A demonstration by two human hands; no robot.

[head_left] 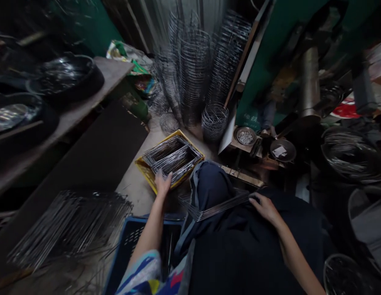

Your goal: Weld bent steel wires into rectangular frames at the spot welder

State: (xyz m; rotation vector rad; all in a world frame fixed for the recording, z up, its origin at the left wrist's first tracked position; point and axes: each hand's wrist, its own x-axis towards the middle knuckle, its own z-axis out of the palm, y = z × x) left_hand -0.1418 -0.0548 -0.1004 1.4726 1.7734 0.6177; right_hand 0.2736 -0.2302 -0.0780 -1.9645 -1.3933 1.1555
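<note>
In the head view, the wire frames (174, 159) lie in the yellow crate (146, 175), just under the left hand (163, 183), the nearer one, its thumb spread from its fingers; their long axis slants away rightward. The right hand (265, 207) touches the stacked frames (205, 213) across the lap (239, 237); its grip is unclear.

Yellow on the crate (147, 174) at the left hand (163, 182); patchy blue, red, yellow on the sleeve (144, 270) behind; grey on wire frames (202, 214) at the right hand (265, 207), navy on cloth (245, 246) beneath.
</note>
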